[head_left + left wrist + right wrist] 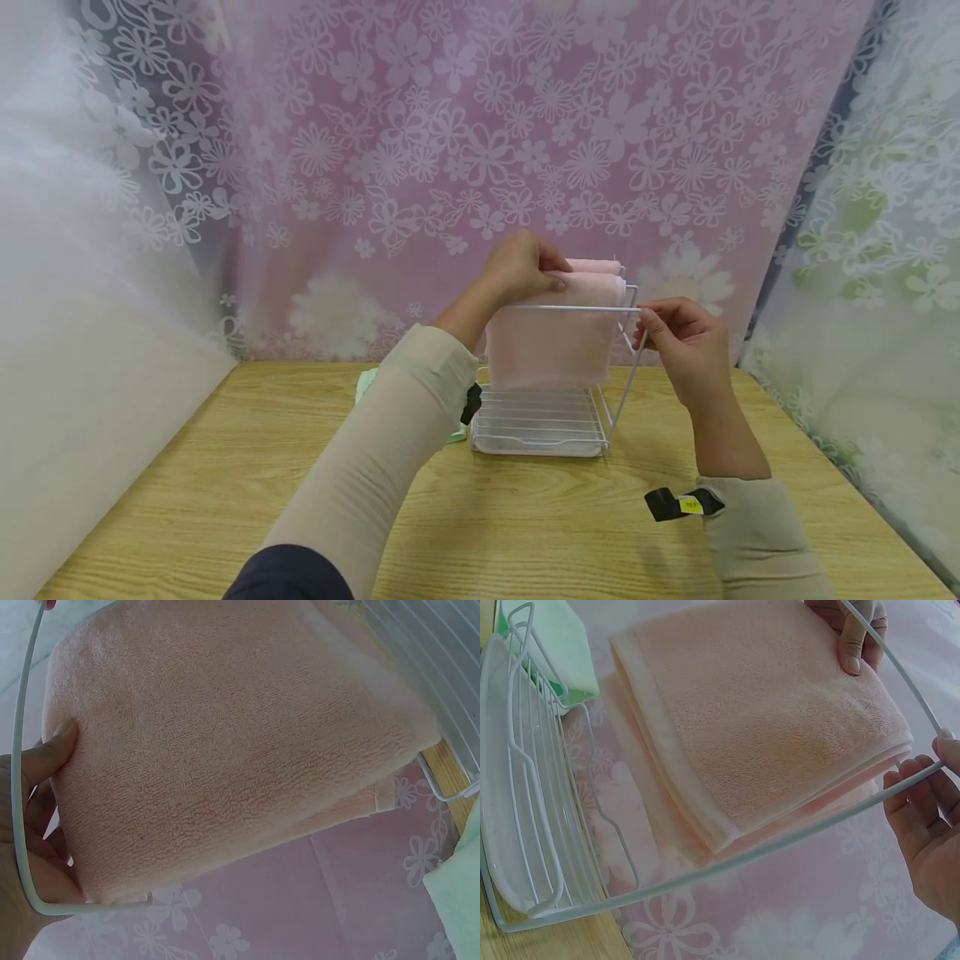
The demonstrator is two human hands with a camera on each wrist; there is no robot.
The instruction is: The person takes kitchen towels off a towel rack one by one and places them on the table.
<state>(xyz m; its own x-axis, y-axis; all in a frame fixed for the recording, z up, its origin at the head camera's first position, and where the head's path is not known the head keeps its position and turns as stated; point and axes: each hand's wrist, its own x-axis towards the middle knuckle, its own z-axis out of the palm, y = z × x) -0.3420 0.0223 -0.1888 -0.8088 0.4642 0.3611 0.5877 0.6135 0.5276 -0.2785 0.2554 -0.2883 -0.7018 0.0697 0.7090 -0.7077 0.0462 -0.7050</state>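
Pink terry towel (551, 350) is up high inside the white wire rack (705, 868), draped behind its upper front bar and above the ribbed base. Our left hand (521, 267) is at the towel's top left, thumb on the near face and fingers behind, pinching the cloth. Our right hand (690, 337) is just right of the towel, pinching the rack's upper front corner with thumb and fingers.

Towel: looped pile, flat smoother hem band, folded into a soft rectangle. Second pink layer just behind; can't tell if separate. Rack is thin round rod; smooth white tray (536, 450) under the base. Fold is on top, hem points down at the tray; long axis runs left-right, roughly along the bar. Mint-green cloth (559, 645) sits beside the rack's left side, on the wood-grain bench (225, 467).
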